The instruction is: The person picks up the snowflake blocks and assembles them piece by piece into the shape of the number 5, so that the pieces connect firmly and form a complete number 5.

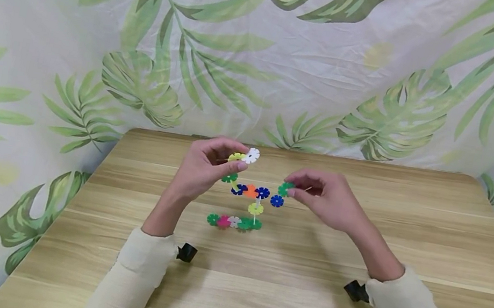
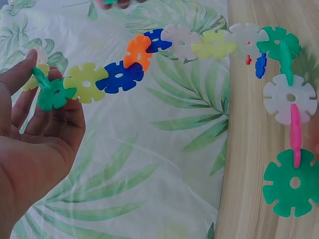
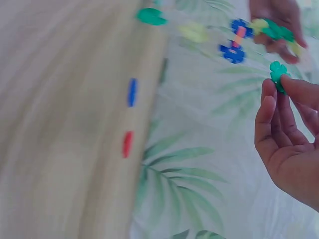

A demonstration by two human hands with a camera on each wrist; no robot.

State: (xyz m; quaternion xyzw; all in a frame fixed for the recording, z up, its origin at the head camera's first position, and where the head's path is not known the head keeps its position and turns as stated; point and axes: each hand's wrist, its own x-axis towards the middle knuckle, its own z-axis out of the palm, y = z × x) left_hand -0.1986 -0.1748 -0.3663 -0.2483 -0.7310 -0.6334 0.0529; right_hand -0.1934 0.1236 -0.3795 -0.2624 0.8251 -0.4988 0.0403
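Note:
My left hand (image 1: 205,169) pinches the upper end of a chain of notched plastic snowflake discs, close to a white disc (image 1: 252,155) and a yellow disc. From there the chain runs through a green disc (image 2: 55,93), a yellow disc (image 2: 85,84), blue discs and an orange disc (image 1: 250,191). It drops past another yellow disc (image 1: 256,209) to a row on the table with green, pink and white discs (image 1: 234,222). My right hand (image 1: 325,197) pinches a single green snowflake disc (image 3: 278,75) between thumb and fingertips, apart from the chain and to its right.
A loose blue disc (image 3: 132,92) and a red disc (image 3: 127,144) are near the far edge of the wooden table (image 1: 300,304). Behind the table hangs a leaf-patterned cloth (image 1: 309,77). Black wrist mounts (image 1: 187,253) stick out from both sleeves.

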